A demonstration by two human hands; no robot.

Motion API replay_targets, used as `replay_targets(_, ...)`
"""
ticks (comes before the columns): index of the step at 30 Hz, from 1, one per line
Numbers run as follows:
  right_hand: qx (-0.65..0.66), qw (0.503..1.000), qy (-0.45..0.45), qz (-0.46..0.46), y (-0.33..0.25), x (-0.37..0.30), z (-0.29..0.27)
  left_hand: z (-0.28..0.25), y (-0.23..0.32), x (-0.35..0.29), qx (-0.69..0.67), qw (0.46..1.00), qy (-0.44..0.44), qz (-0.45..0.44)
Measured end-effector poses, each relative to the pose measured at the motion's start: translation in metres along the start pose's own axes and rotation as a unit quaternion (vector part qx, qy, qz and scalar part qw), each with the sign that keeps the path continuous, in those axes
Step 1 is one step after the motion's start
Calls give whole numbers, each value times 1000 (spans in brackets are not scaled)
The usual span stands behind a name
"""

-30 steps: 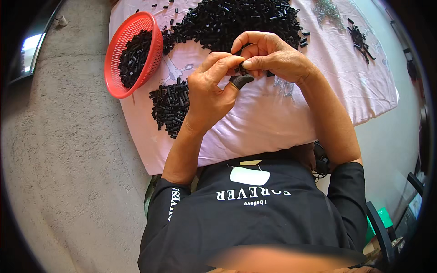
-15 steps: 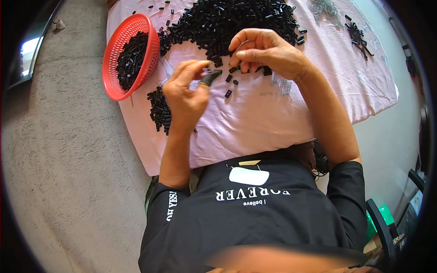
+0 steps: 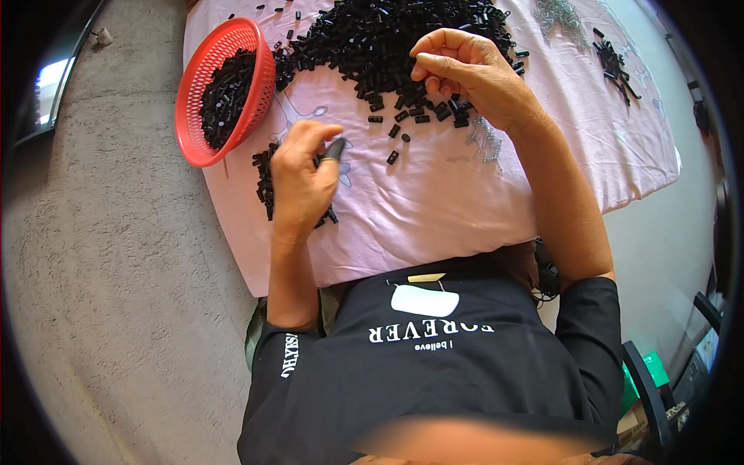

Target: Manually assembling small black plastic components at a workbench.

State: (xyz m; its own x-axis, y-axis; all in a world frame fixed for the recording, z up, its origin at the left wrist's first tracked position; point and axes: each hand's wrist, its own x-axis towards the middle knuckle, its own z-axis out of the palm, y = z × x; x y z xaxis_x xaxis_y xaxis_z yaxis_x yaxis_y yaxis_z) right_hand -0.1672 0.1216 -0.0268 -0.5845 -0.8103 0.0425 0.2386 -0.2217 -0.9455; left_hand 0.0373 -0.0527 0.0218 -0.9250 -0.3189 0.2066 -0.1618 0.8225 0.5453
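Note:
My left hand hovers over a small pile of black plastic pieces at the left of the cloth. Its index finger and its thumb, which wears a dark finger cot, stand apart with nothing visible between them. My right hand is at the near right side of the large heap of black plastic pieces. Its thumb and index finger are pinched together; whatever they hold, if anything, is too small to make out. Several loose black pieces lie between the hands.
A red mesh basket partly filled with black pieces tilts at the left table edge. Small silvery parts, perhaps springs, lie by my right wrist, with a larger silvery bunch farther back. Thin black parts lie far right on the pink cloth.
My left hand has moved left and toward me, away from the loose pieces, and its fingers have parted. My right hand has shifted slightly up and to the right.

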Motion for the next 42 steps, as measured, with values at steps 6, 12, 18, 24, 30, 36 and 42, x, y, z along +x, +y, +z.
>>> replay_targets(6, -31, 1000, 0, -3, 0, 1, -3, 37, 29, 17, -62, 994, -64, 65)
replay_targets(12, -59, 998, -12, 6, -5, -2, 4, 44, 18, 16, -119, 990, -68, -28)
replay_targets(18, -102, 990, -76, 64, -7, -4, 11, 37, 16, 16, -353, 921, -71, -152)
replay_targets(24, -93, 977, -165, 96, -5, -7, 16, 38, 17, 15, -401, 902, -50, -152)
replay_targets(30, -89, 983, -150, 48, 3, -3, 14, 41, 26, 18, -438, 888, -19, -138)
replay_targets(36, -69, 989, -123, 48, -2, -4, 14, 48, 33, 26, -418, 900, 10, -125)
replay_targets(42, -39, 993, -98, 59, -6, -6, 12, 54, 36, 33, -394, 916, 36, -69)
